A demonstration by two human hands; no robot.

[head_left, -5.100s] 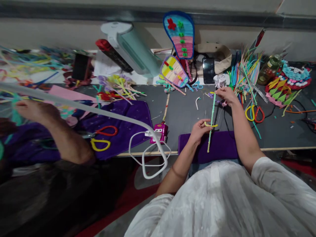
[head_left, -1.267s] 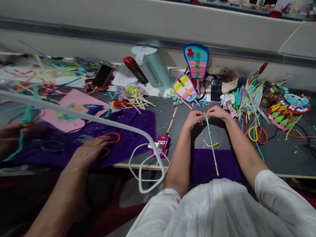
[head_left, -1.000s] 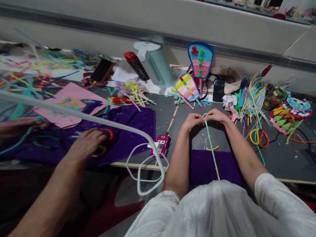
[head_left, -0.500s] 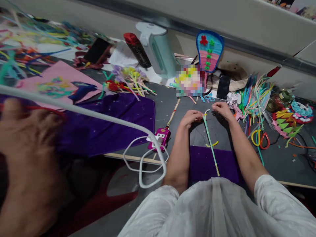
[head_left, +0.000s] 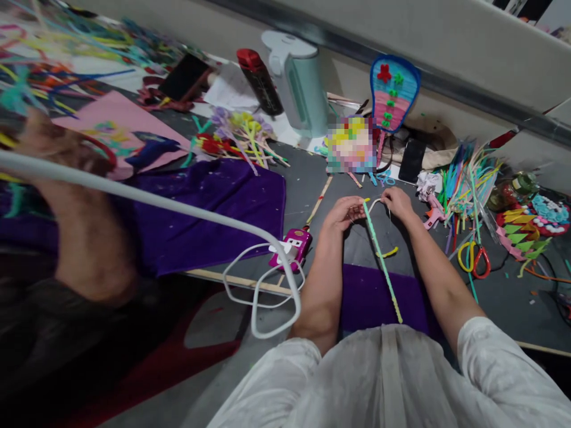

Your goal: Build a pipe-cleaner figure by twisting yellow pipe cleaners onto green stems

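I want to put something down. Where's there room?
The grey tabletop is mostly bare between the right forearm, scissors and front edge. A smaller patch lies between the big purple cloth and left hand, crossed by a thin stick. The back is crowded: kettle, bottle, bunched strips.

On the counter (head_left: 504, 309), a kettle (head_left: 307, 89) stands just beside a red-capped bottle (head_left: 261, 84). A phone (head_left: 411, 160) rests before a beige bag (head_left: 439, 145). A pink sheet (head_left: 127, 113) lies at left; a white plug (head_left: 281, 252) sits in a magenta socket (head_left: 303, 238); scissors (head_left: 474, 261) lie at right.
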